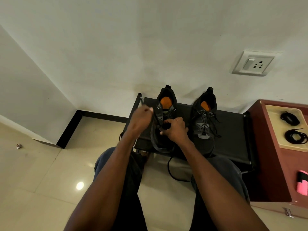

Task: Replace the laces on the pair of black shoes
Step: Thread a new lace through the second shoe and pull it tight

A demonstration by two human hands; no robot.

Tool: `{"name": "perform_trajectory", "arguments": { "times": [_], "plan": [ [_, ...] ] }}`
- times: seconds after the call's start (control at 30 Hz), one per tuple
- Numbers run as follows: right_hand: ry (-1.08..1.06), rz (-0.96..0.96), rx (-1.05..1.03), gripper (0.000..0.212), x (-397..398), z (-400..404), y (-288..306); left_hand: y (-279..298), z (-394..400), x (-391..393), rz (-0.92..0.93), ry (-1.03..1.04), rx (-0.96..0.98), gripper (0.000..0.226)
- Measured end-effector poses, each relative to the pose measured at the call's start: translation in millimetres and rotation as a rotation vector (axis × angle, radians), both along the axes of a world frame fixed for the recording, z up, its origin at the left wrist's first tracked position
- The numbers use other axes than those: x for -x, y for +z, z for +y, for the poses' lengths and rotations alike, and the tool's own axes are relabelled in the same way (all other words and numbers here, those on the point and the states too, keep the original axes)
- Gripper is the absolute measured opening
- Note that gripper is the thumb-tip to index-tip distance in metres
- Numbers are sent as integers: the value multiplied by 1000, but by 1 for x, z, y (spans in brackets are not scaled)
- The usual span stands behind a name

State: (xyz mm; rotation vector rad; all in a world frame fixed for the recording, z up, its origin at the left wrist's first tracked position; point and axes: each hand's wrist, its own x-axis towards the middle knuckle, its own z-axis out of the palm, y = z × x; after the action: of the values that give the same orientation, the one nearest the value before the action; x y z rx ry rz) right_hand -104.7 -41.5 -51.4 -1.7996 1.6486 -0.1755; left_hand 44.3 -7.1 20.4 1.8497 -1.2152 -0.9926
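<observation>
Black mesh covers both shoes, which stand side by side on a low black rack (231, 130) with heels toward the wall and orange insoles showing; small white lettering sits beside the eyelets of each but is too tiny to read. The left hand (141, 120) is raised beside the left shoe (164, 104), fingers curled and pinching its black lace (154, 139), while the right hand (176, 129) rests on that shoe's tongue with fingers curled over the lacing. The right shoe (204, 120) stays laced, and two coiled spare laces (295, 136) lie on a maroon cabinet (266, 147) near a pink object (302, 183).
</observation>
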Motion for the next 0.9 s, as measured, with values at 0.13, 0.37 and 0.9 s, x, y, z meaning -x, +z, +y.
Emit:
{"name": "perform_trajectory", "arguments": {
  "times": [0.13,0.37,0.9],
  "plan": [
    [-6,62,33,59,1,3,-2,72,-5,-2,294,174,321,21],
    [-35,-37,39,63,-4,6,-7,158,3,-4,539,201,715,26],
    [-27,-78,43,63,-2,8,-5,157,34,-25,89,-119,292,23]
  ]
}}
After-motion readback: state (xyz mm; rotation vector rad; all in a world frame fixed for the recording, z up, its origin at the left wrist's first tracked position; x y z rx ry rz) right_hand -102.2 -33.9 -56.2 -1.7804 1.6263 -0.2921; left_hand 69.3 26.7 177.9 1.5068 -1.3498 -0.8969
